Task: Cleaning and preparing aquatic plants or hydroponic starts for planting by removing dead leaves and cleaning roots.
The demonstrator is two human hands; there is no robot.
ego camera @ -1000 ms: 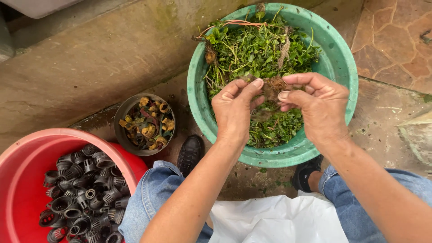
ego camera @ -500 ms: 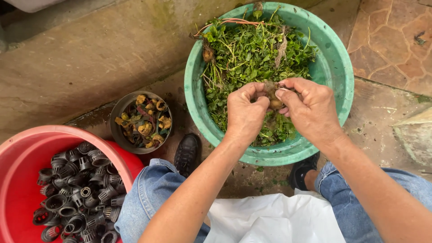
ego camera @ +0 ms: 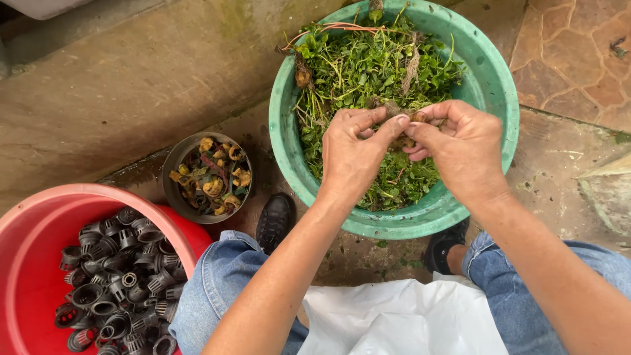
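My left hand and my right hand meet over a green plastic basin full of small green leafy plants. Between the fingertips of both hands sits a brown clump of roots, pinched from both sides. The hands hide most of the clump. Both wrists hover above the near rim of the basin.
A small dark bowl with yellowish scraps stands left of the basin. A red tub at the lower left holds several black net pots. A white plastic bag lies on my lap. Black shoes rest on wet concrete.
Both hands shifted slightly up and further over the basin while working the root clump between the fingers. The view drifted a little.
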